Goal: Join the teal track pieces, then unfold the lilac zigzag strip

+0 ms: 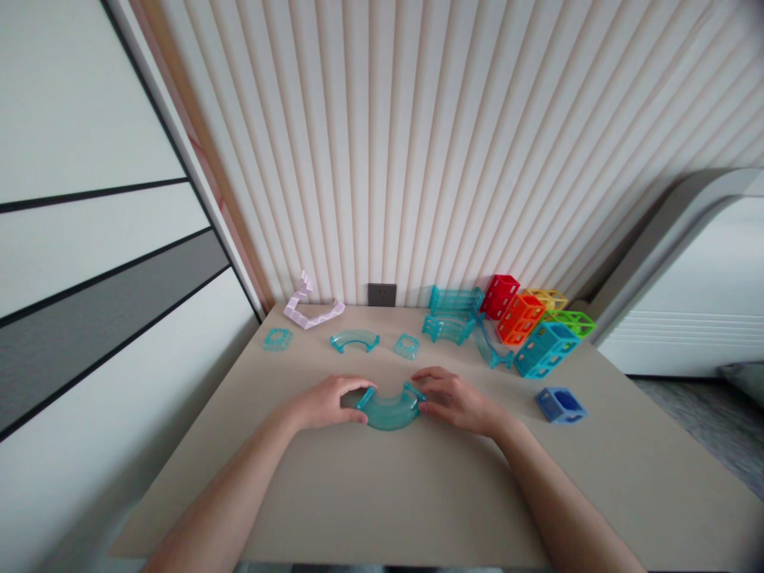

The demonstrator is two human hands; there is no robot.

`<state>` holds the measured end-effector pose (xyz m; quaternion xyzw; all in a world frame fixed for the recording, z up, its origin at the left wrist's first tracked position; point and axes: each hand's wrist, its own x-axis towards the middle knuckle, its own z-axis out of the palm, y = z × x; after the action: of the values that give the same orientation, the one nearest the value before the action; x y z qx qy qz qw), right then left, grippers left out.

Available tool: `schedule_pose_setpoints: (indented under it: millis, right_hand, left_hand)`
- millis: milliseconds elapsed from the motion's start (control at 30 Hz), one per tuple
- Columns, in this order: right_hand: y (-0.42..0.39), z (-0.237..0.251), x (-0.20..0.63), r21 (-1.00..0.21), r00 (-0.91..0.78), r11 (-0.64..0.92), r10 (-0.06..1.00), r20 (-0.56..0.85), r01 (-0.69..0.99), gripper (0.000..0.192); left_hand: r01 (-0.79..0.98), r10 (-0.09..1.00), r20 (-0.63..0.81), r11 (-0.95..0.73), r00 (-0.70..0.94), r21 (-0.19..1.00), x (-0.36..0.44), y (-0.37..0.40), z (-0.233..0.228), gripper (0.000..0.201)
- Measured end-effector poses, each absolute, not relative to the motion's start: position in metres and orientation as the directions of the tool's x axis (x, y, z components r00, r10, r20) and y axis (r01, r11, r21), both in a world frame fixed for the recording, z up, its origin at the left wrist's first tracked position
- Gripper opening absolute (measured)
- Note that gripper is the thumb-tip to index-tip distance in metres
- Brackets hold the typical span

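Hands [331, 400] [452, 400]: gripping curved teal track [391, 414] at both ends | hollow blue block [550, 407] on table [406, 501]

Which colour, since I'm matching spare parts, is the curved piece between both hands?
The curved piece is translucent teal, seen best in the head view.

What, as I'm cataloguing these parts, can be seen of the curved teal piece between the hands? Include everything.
The curved teal piece is an arc of see-through material that looks like plastic, with a bar-like connector at each end. Its rounded side bows toward the viewer; both ends point away. The left hand grips its left end, the right hand its right end. It is near the middle of the table; whether it rests there is unclear.
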<state>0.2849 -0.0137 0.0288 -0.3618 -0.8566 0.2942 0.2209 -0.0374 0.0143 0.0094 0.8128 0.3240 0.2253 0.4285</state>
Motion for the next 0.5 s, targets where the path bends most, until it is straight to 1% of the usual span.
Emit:
schedule_pose_setpoints:
  millis: [67, 133, 200, 300, 400, 500]
  right_hand:
    - [-0.0137, 0.0285, 0.2849, -0.658, -0.642, 0.562, 0.751, 0.152, 0.501, 0.026]
    - [-0.0137, 0.0279, 0.2849, -0.651, -0.642, 0.559, 0.754, 0.14, 0.514, 0.025]
    - [-0.0139, 0.0267, 0.2849, -0.643, -0.639, 0.558, 0.757, 0.135, 0.525, 0.026]
    - [-0.014, 0.0241, 0.2851, -0.632, -0.632, 0.562, 0.762, 0.145, 0.534, 0.039]
    - [-0.0136, 0.022, 0.2848, -0.624, -0.64, 0.573, 0.754, 0.147, 0.531, 0.054]
    - [-0.0132, 0.0221, 0.2841, -0.631, -0.649, 0.579, 0.745, 0.153, 0.516, 0.055]
  left_hand:
    - [0.382, 0.685, 0.044, -0.457, 0.727, 0.803, -0.0378, 0.0147, 0.012, 0.058]
    - [0.397, 0.648, 0.035, -0.507, 0.761, 0.765, -0.0375, 0.0149, 0.0148, 0.058]
    - [0.401, 0.635, 0.039, -0.533, 0.772, 0.745, -0.0372, 0.015, 0.0164, 0.056]
    - [0.417, 0.637, 0.033, -0.542, 0.77, 0.73, -0.0377, 0.0152, 0.0164, 0.055]
    - [0.448, 0.641, -0.003, -0.533, 0.768, 0.718, -0.039, 0.0155, 0.0154, 0.058]
    - [0.464, 0.643, -0.024, -0.526, 0.766, 0.713, -0.0402, 0.0158, 0.0152, 0.061]
